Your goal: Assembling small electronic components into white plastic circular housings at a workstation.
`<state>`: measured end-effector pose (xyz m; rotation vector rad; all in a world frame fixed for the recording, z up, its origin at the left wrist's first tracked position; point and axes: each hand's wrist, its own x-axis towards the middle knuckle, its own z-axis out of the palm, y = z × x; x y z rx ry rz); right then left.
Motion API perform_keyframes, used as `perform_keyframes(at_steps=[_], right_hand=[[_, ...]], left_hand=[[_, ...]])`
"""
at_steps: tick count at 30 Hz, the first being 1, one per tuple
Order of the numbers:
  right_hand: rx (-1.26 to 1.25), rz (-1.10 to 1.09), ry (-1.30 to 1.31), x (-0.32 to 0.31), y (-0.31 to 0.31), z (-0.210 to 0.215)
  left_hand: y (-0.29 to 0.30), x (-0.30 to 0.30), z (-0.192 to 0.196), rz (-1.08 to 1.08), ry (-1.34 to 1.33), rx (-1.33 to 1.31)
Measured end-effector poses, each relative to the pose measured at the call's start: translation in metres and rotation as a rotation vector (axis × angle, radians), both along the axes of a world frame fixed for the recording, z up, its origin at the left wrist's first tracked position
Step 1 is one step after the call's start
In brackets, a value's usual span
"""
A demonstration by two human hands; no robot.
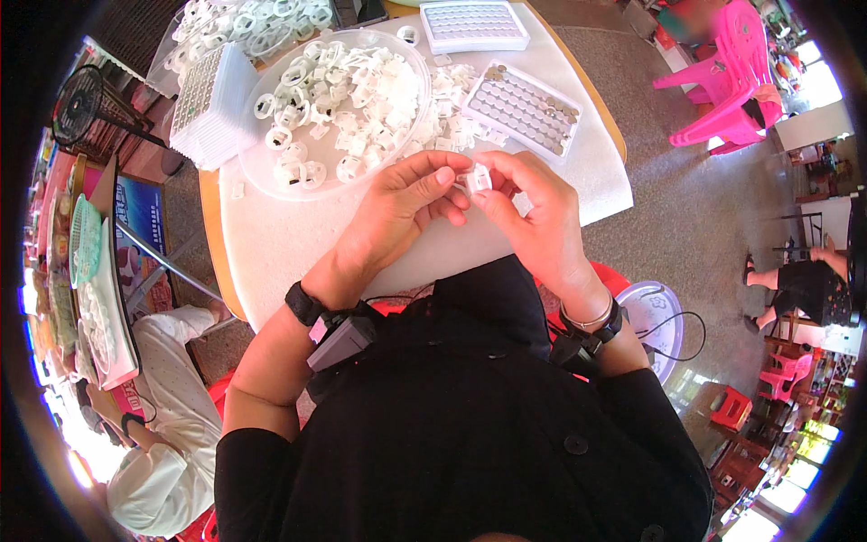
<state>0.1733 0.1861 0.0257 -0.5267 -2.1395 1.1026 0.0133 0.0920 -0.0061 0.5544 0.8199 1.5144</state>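
Over the near edge of the table, my right hand (542, 217) pinches a small white plastic part (480, 179) between thumb and forefinger. My left hand (402, 203) meets it from the other side, its fingers curled and the fingertips at the part's left edge. Just beyond my hands lies a heap of similar loose white parts (452, 108). A large round clear tray (262, 176) holds many more, some of them ring-shaped. To the right of the heap is a white tray with rows of cells (524, 108), a few cells at its corners holding small dull pieces.
A stack of white celled trays (212, 108) stands at the table's left, with another celled tray (474, 27) at the far side. Clear bags of round parts (244, 27) lie far left. A lilac basin (652, 316) is by my right side. A person in white (172, 406) sits left.
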Motion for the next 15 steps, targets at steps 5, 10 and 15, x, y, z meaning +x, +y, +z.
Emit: perform_keyframes(at_steps=[5,10,15], right_hand=[[0.031,0.029,-0.009,0.0015,-0.0019,0.0018],[0.171,0.094,0.016,0.0005,-0.0004,-0.0068],[-0.005,0.078,0.055,0.0042,-0.0003,-0.0059]], left_hand=[[0.0018,-0.0005,-0.0010,0.007,-0.002,-0.018],[-0.0007,-0.0030,-0.0001,-0.088,0.022,-0.022],[-0.0012,0.0047,-0.0001,-0.001,0.021,0.049]])
